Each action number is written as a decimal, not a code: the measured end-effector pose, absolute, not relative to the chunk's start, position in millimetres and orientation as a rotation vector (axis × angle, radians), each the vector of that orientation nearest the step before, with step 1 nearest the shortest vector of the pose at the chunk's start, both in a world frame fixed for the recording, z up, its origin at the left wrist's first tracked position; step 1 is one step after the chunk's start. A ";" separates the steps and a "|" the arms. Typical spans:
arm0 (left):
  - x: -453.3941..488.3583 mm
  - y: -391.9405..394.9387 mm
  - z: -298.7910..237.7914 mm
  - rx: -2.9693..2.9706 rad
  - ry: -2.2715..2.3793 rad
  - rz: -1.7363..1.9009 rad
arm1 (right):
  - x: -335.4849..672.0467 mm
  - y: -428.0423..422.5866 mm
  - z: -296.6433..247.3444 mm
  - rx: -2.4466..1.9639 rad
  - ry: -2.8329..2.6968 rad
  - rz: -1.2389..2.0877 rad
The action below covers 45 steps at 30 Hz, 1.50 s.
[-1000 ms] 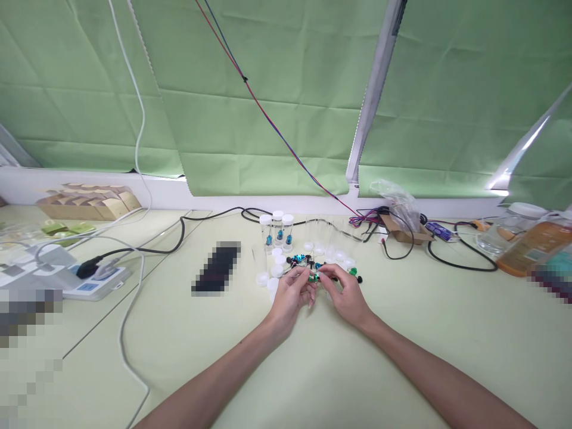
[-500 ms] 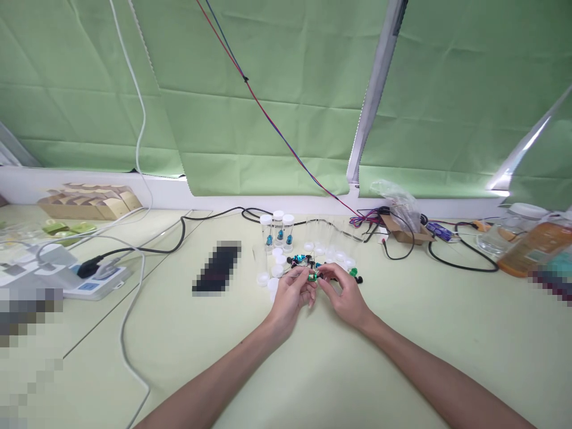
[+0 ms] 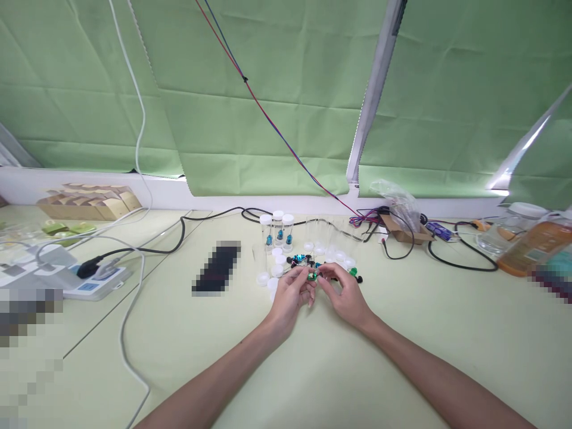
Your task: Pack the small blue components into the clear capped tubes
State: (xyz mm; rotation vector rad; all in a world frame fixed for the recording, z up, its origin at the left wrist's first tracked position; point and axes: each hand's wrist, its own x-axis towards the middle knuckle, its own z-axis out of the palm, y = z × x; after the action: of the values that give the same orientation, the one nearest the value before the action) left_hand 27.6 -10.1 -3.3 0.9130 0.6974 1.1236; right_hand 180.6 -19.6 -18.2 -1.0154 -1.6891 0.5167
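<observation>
My left hand [image 3: 290, 296] and my right hand [image 3: 343, 293] meet over the pale green table [image 3: 402, 345], fingertips pinched together on a small green component [image 3: 311, 276] with thin wire leads. Just behind the fingers lies a scatter of small blue, green and black components [image 3: 308, 260] among loose white caps [image 3: 277, 269]. Three capped clear vials [image 3: 277, 229], each with a blue part inside, stand upright behind that. Several uncapped clear vials [image 3: 322, 233] stand to their right.
A blurred dark rectangle [image 3: 217, 269] lies left of the hands. A black cable [image 3: 179, 235] and white cable [image 3: 129, 310] cross the left side near a power strip [image 3: 96, 280]. A cardboard box with a plastic bag [image 3: 400, 211], tangled wires and jars [image 3: 513, 232] sit at the back right.
Almost nothing has moved; both hands stay pinched on the green component, with only tiny finger shifts.
</observation>
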 end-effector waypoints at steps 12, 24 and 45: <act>27.4 -10.3 -4.5 0.911 0.696 1.112 | 180.5 -18.6 -21.7 -0.981 -1.682 0.526; 29.0 -10.3 -6.3 0.901 0.690 1.108 | 179.9 -16.1 -21.6 -1.009 -1.639 0.564; 27.0 -8.3 -3.1 0.888 0.704 1.118 | 180.4 -17.3 -21.8 -0.985 -1.695 0.539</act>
State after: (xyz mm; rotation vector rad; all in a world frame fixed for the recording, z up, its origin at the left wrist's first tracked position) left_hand 27.0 -8.3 -3.1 0.8877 0.7039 1.1181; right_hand 180.4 -17.3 -21.8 -0.9848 -1.6947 0.5385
